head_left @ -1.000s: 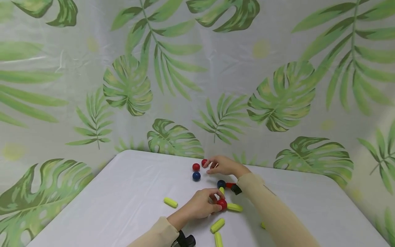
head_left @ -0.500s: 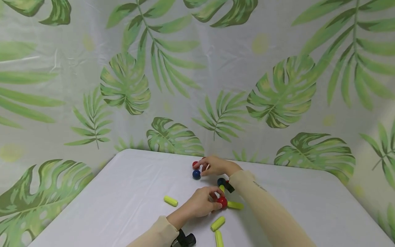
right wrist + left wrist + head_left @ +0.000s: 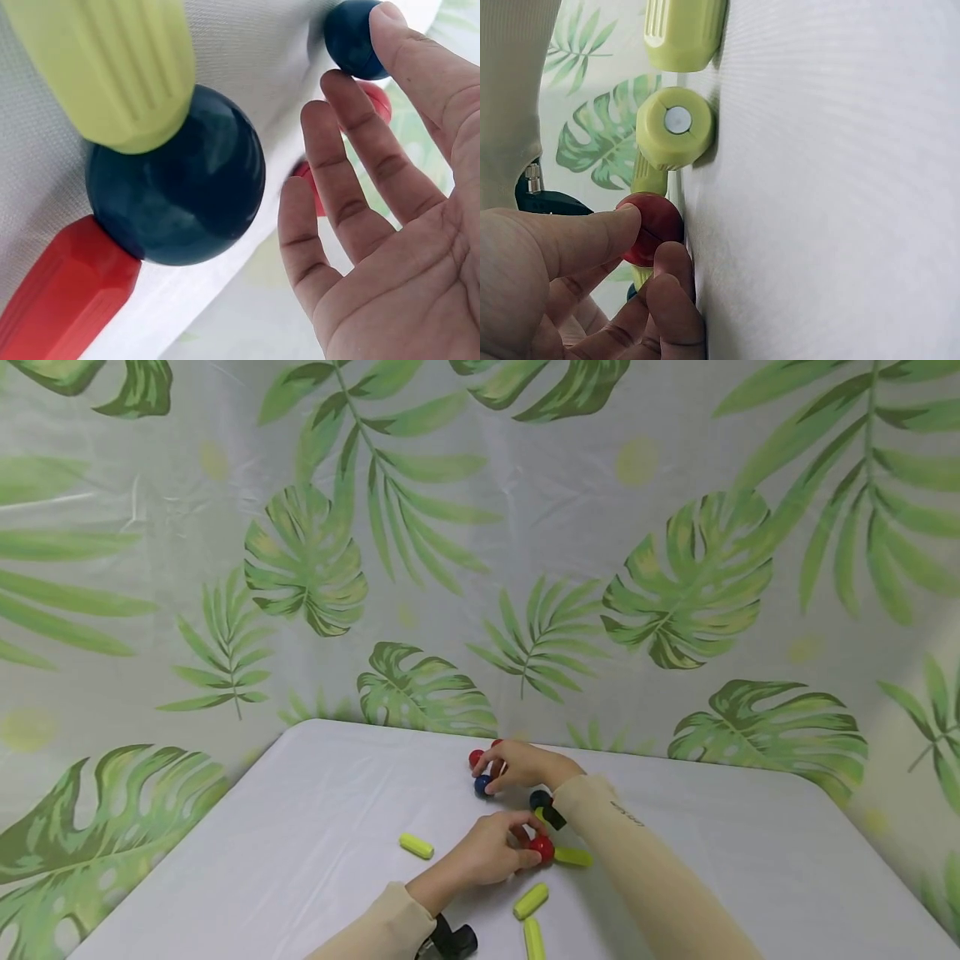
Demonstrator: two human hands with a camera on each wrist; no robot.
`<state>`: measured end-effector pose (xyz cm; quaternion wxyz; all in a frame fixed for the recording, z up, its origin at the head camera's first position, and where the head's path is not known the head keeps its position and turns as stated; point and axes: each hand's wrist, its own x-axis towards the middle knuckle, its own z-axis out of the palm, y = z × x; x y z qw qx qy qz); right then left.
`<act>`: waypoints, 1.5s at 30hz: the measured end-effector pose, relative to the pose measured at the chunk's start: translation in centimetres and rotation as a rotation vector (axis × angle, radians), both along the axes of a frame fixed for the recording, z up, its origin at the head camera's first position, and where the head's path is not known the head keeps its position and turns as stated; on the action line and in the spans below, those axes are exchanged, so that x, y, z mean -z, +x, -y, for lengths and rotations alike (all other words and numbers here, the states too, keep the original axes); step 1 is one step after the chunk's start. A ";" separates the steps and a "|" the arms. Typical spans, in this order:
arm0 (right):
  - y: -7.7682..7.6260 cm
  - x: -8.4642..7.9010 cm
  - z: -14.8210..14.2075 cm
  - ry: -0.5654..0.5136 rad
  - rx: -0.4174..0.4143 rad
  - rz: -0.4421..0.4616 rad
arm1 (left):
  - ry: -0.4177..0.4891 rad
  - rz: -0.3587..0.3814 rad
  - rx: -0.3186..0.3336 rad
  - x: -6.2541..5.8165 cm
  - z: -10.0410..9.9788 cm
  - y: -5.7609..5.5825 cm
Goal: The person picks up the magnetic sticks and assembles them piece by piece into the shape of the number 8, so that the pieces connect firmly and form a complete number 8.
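My left hand pinches a red ball between thumb and fingers, low over the white table. A yellow-green ridged rod joins the ball on its right, and another leads away toward a dark blue ball. That blue ball also bears a red rod in the right wrist view. Farther back, my right hand pinches a loose blue ball, thumb on one side and fingertips on the other. Two red balls lie just behind it, one partly hidden by the hand.
Loose yellow-green rods lie on the white table: one left of my left hand, two in front of it. A rod end in the left wrist view shows a metal disc. A leaf-print curtain hangs behind the table's far edge.
My right hand has moved left to the loose blue ball and taken hold of it; the ball has shifted slightly right. My left hand keeps its grip on the red ball.
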<state>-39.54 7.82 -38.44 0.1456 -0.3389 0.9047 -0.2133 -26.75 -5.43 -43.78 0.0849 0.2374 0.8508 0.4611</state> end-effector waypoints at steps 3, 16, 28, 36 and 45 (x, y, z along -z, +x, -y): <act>0.0 0.1 -0.2 0.004 0.014 -0.003 | 0.000 0.007 0.006 0.0 -0.1 0.0; -0.1 -0.4 -2.5 -0.013 0.026 -0.026 | 0.002 -0.002 0.011 0.1 -0.6 0.0; 0.8 -1.4 -6.6 -0.085 0.078 -0.022 | -0.022 0.021 -0.016 0.1 -0.6 -0.1; 1.7 -1.9 -9.8 -0.092 0.113 -0.008 | -0.027 0.035 -0.028 -0.1 -0.5 0.0; 3.4 -1.8 -12.8 -0.119 0.138 0.022 | -0.008 0.041 -0.029 -0.1 -0.3 -0.1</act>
